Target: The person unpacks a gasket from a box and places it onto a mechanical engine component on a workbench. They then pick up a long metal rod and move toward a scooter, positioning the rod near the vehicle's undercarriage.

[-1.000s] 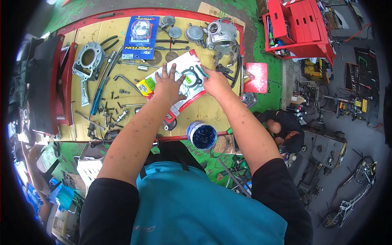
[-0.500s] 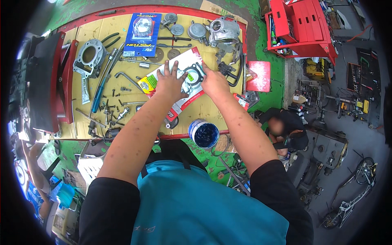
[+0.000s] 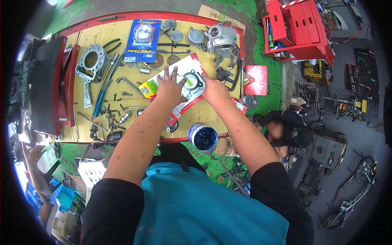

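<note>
A flat gasket package [image 3: 188, 62], white and red with a yellow-green corner, lies slanted on the cardboard-covered workbench. Inside it shows a dark-outlined gasket [image 3: 199, 85] with a ring-shaped opening. My left hand [image 3: 168, 90] presses flat on the package, fingers spread. At the package's right edge is my right hand [image 3: 216, 92], its fingers curled in; whatever they hold is hidden. Just nearer, at the bench edge, stands an open tub [image 3: 204, 138] of dark blue paste. A boxed piston in a blue blister pack [image 3: 143, 38] lies beyond my left hand.
A metal cylinder block [image 3: 86, 63] and a blue-handled tool [image 3: 100, 100] lie on the left, with several bolts [image 3: 109, 116] nearby. A cylinder head [image 3: 222, 36] sits far right. Beyond the bench stands a red tool cabinet [image 3: 300, 30]. A crouching person [image 3: 286, 130] is at the right.
My right hand has slid slightly nearer along the package's right edge. My left hand stays spread on the package. The whole view has shifted a little.
</note>
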